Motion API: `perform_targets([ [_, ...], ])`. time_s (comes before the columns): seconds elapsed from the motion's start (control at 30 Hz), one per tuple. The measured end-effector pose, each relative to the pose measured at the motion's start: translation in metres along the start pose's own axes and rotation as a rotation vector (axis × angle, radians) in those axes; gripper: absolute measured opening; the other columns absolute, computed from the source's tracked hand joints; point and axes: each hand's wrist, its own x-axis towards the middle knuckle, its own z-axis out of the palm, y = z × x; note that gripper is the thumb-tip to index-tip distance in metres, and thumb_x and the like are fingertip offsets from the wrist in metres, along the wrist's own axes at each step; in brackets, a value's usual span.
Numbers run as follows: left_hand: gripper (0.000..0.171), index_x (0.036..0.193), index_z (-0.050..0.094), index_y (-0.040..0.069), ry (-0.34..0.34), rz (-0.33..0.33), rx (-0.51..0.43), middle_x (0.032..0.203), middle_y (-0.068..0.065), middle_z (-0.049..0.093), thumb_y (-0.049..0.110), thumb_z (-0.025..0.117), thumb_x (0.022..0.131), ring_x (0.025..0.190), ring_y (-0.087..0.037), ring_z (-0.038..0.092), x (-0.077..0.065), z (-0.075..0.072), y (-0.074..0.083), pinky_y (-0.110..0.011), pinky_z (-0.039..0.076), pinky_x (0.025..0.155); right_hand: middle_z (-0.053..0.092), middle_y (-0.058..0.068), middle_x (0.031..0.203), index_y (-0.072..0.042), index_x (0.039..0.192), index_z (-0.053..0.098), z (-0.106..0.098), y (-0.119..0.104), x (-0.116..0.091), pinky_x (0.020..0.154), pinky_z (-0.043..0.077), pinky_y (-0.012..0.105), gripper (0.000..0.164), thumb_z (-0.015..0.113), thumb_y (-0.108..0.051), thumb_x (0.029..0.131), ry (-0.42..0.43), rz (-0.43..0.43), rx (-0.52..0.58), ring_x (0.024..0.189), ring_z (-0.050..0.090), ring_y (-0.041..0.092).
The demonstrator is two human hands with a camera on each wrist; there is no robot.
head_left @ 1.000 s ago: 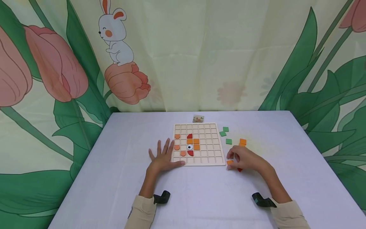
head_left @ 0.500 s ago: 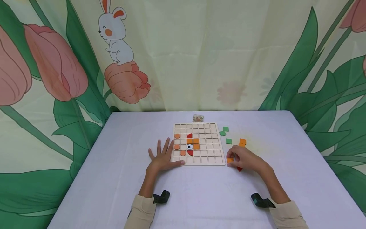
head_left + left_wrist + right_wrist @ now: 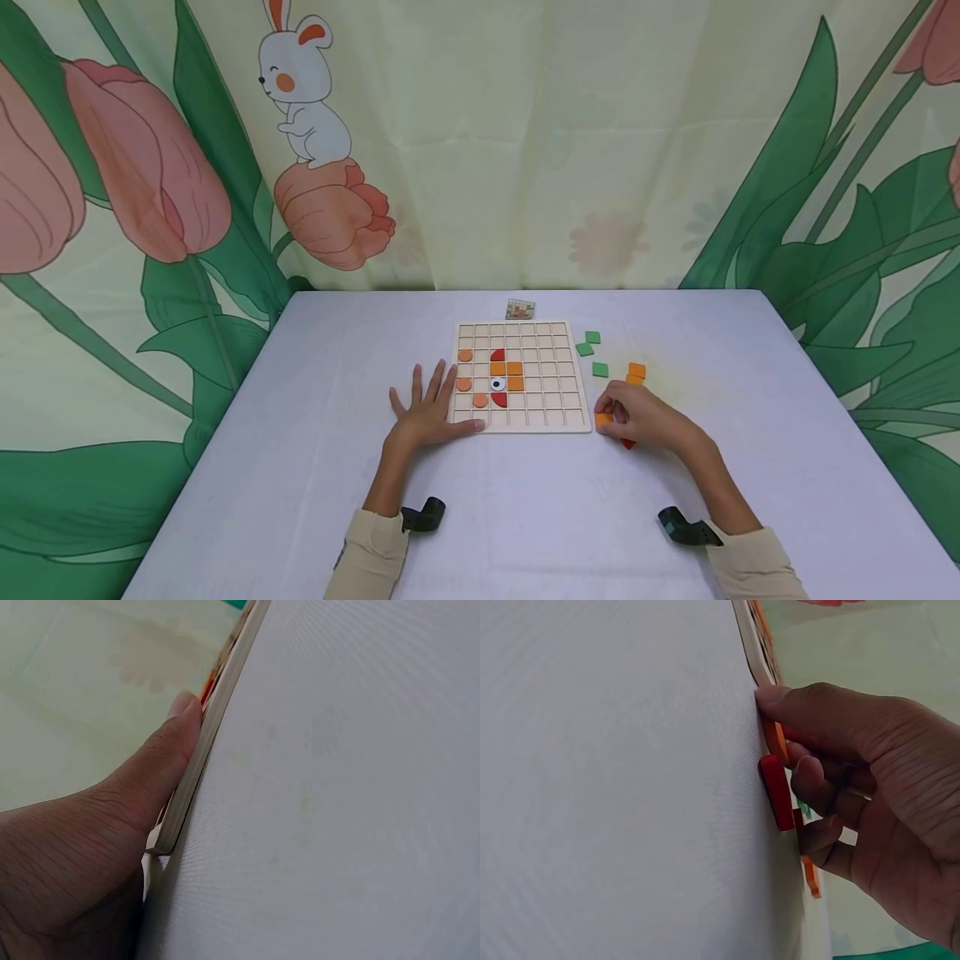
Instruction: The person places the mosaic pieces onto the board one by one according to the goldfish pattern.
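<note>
A pale wooden grid board (image 3: 551, 421) lies on the table in the head view. On it are red quarter-round pieces, orange square tiles, light orange discs and an eye disc (image 3: 498, 384). My left hand (image 3: 426, 421) is spread at the board's left side, with its thumb along the front left corner; the left wrist view shows that thumb (image 3: 161, 754) over the board's edge. Just right of the board, my right hand (image 3: 648, 412) pinches an orange square tile (image 3: 603, 419) between thumb and fingers. A red piece (image 3: 775, 791) lies beside it, partly under the hand in the head view.
Several green square tiles (image 3: 600, 369) lie right of the board. More orange tiles (image 3: 637, 370) are behind my right hand. A small patterned card (image 3: 521, 310) sits beyond the board's far edge. A printed curtain (image 3: 480, 167) hangs behind the white table (image 3: 337, 350).
My right thumb has shifted slightly away from me against the orange tile, and more of the tile shows. My left hand stays in place on the board.
</note>
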Motion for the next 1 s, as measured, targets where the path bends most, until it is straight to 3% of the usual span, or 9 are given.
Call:
perform_targets([
  [1.0, 0.112, 0.159, 0.008, 0.025, 0.001, 0.000, 0.018, 0.167, -0.002, -0.002, 0.077, 0.060, 0.074, 0.150, -0.038, -0.016, 0.0014, 0.0022, -0.0012, -0.075, -0.010, 0.107, 0.051, -0.001, 0.078, -0.011, 0.099, 0.064, -0.0034, -0.0085, 0.0076, 0.056, 0.043, 0.019, 0.025, 0.079, -0.019, 0.081, 0.046, 0.064, -0.053, 0.071, 0.049, 0.012],
])
